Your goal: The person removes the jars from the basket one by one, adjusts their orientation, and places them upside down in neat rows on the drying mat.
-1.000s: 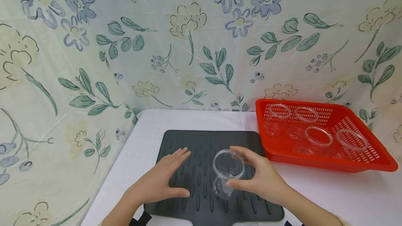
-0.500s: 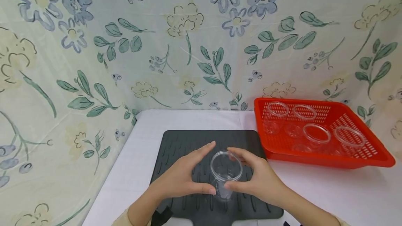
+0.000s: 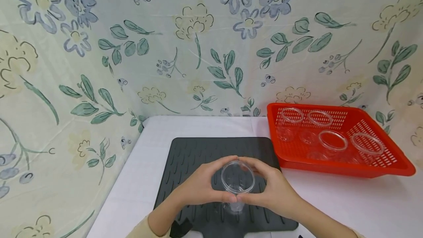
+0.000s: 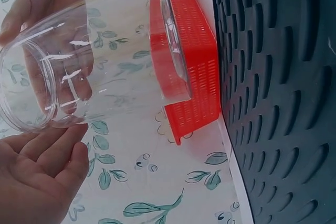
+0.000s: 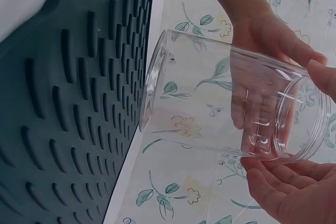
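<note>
A clear cup [image 3: 238, 179] is held upright over the dark grey ribbed mat [image 3: 195, 150] in the head view. My left hand [image 3: 206, 184] curves around its left side at the rim, and my right hand [image 3: 267, 184] grips the right side. Thumb tips meet at the near side, and fingertips come together at the far side. In the left wrist view the clear cup [image 4: 126, 61] narrows away from its ringed rim, with its base facing the mat [image 4: 273, 87]. The right wrist view has the fingers [image 5: 283, 182] of my right hand beside the rim of the cup [image 5: 205, 93].
A red slotted basket [image 3: 330, 170] stands at the right of the white-covered table [image 3: 148, 157]. It contains several similar clear cups [image 3: 333, 140]. Behind and to the left hangs a flower-patterned cloth [image 3: 185, 65].
My left hand has moved right, from apart with fingers spread to around the cup's left side. The right hand has kept its grip, and the cup has stayed nearly in place.
</note>
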Motion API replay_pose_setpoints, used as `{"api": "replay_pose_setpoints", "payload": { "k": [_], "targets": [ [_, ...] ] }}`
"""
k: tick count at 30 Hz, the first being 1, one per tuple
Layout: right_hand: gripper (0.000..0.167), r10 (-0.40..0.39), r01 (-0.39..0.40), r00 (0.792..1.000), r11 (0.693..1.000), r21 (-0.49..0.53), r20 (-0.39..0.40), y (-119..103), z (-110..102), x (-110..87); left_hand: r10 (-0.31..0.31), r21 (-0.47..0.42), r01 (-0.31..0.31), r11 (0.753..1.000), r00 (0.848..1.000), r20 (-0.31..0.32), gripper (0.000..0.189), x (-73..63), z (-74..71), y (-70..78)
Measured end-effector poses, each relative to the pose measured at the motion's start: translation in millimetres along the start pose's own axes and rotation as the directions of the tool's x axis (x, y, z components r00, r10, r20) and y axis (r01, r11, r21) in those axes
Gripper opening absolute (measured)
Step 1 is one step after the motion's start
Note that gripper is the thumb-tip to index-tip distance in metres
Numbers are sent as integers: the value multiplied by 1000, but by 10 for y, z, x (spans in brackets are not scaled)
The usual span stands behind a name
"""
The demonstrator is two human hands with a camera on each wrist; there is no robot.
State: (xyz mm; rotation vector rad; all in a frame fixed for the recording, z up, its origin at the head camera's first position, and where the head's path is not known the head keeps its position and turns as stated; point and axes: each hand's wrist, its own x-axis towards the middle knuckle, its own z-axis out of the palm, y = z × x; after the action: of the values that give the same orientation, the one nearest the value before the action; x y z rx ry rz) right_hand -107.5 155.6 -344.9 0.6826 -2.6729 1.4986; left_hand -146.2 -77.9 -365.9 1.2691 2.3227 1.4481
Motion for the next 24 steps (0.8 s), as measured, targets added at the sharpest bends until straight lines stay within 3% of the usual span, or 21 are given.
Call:
{"api": "replay_pose_setpoints", "payload": {
  "k": [14,19,24],
  "targets": [
    [77,38,-39,999,998,43,39,-33,0,-10,28,-81,-36,996,995,-91,73,45,31,-2],
    [81,-31,30,999,999,45,30,18,8,-24,89,-76,-99,992,988,-124,71,42,29,-49],
    [82,-4,3,1000,998,57,16,138,12,-22,141,-58,-152,987,978,-152,71,40,-17,-51]
  ]
}}
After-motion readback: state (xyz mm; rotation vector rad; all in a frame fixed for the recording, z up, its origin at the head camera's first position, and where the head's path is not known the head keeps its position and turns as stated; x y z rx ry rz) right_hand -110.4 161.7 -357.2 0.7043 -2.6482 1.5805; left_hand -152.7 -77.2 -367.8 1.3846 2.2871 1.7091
